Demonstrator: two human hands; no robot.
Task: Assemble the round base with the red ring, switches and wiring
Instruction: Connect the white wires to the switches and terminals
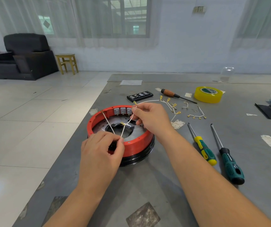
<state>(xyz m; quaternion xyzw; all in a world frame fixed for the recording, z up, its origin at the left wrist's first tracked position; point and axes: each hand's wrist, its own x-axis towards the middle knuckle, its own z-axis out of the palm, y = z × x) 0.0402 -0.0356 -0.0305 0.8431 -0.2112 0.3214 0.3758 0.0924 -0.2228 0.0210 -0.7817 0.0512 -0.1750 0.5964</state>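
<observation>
2 screwdrivers (216, 151) on grey table (164, 185); beyond, pale tiled floor (24, 112), perhaps armchair (26, 56).

- One red ring (136, 141) on one round black base (138, 158)
- Three grey switches (122, 110) in the ring wall
- Three screwdrivers (203, 149) on the table
- One yellow tape roll (208, 94)
- One black bit case (139, 96)
- Two hands, left hand (101, 150) and right hand (151, 117), pinching white wires (123, 131)

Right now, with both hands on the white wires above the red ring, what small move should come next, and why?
Probably lower the right hand toward the grey switches and push a brass connector on. Both hands pinch the white wires, and the switches sit in the red ring.
</observation>
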